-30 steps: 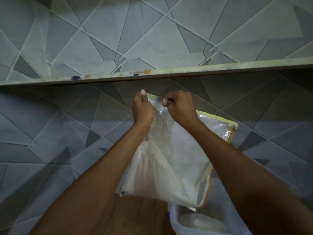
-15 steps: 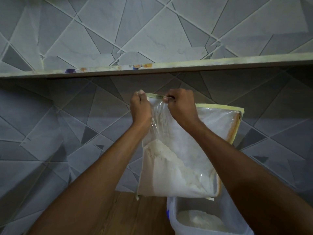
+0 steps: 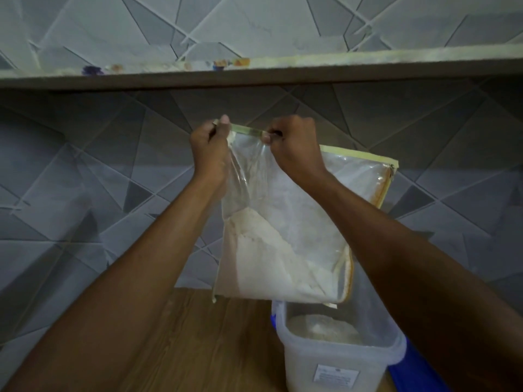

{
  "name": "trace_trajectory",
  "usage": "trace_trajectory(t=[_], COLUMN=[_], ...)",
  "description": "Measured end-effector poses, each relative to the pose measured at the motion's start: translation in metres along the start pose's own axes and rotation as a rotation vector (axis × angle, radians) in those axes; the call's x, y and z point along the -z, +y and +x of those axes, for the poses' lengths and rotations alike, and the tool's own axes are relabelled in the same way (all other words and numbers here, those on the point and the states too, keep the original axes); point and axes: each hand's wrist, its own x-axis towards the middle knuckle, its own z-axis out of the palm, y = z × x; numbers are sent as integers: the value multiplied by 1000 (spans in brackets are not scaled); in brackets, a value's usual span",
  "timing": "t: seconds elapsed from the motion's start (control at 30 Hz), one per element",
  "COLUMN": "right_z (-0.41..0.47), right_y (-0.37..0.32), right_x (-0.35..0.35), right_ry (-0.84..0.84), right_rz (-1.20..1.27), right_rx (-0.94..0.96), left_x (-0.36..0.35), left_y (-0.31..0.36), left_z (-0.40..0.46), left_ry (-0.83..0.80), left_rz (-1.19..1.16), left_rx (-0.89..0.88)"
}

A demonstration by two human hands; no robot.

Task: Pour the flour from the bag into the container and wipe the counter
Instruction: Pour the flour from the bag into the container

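A clear plastic bag (image 3: 300, 222) with yellow-trimmed edges hangs in the air, white flour piled in its lower left part. My left hand (image 3: 210, 149) pinches the bag's top left corner. My right hand (image 3: 294, 145) pinches the same top edge a little to the right. The bag's lower right corner sits just above a translucent plastic container (image 3: 339, 360) that stands on the wooden counter (image 3: 203, 343). A heap of flour (image 3: 322, 328) lies inside the container.
A grey geometric-tiled wall (image 3: 85, 179) rises behind the counter. A shelf edge (image 3: 283, 69) with small coloured marks crosses the view above my hands. A blue lid or object (image 3: 416, 369) lies right of the container, partly under my right arm.
The bag has swung from a leftward tilt to hanging nearly straight, and the flour has slid lower. The view has dropped, showing more of the container and counter.
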Motion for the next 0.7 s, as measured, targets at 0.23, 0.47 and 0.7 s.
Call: trace_trajectory(t=[0.23,0.47,0.7], right_z=[-4,-5,-4], right_y=[7,-1,2], right_x=[3,-4,5], right_ry=[3,-53,-99], right_rz=[26,-27,-91], right_rx=[-37,-70,-60], left_x=[22,29,13], left_y=[22,36,36], left_z=[9,15,12], left_ry=[-237,-203,-169], left_rz=[58,237,368], left_rx=[218,47,-70])
